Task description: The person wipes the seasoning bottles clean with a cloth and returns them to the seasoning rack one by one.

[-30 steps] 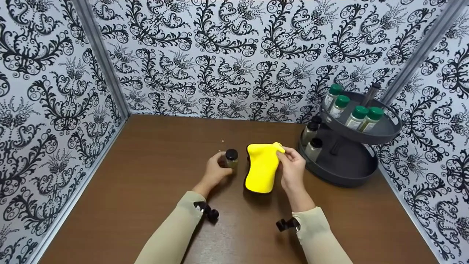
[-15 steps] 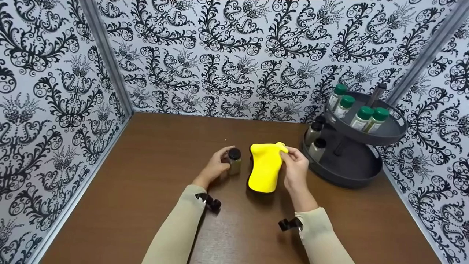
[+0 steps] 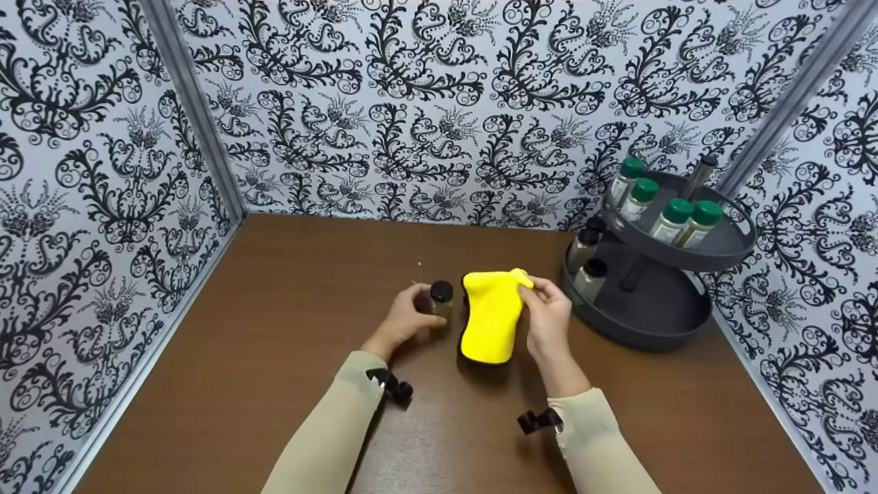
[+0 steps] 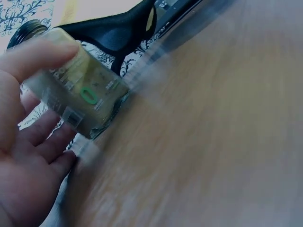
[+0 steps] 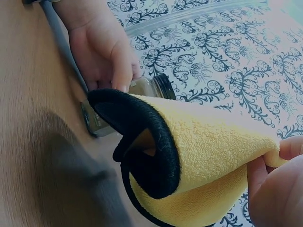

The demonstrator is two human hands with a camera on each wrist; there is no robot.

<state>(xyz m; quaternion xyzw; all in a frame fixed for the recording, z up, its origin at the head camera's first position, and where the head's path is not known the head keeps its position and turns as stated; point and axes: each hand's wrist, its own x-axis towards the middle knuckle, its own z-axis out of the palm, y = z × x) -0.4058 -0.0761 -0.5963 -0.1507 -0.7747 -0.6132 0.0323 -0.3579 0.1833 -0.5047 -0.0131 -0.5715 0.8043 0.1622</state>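
Note:
My left hand (image 3: 403,319) grips a clear spice jar (image 3: 442,307) with a black lid, thumb on one side and fingers on the other. In the left wrist view the jar (image 4: 92,94) bears a printed label with a green ring, and its base is close over the table. To its right, my right hand (image 3: 551,319) pinches a yellow cloth (image 3: 491,322) by its top corner. The cloth hangs folded, its black edging turned toward the table. Seen from the right wrist, the black-trimmed cloth (image 5: 208,137) overlaps part of the jar (image 5: 142,88).
A dark two-tier rack (image 3: 662,329) stands at the right on the brown table (image 3: 309,274). Several green-capped jars (image 3: 641,195) sit on its upper tier, and black-lidded jars (image 3: 590,278) on the lower one. Patterned walls (image 3: 411,137) enclose the table at back and sides.
The left hand and jar have shifted slightly toward the cloth, and the thumb lies lower across the jar. The right hand still pinches the cloth in nearly the same spot.

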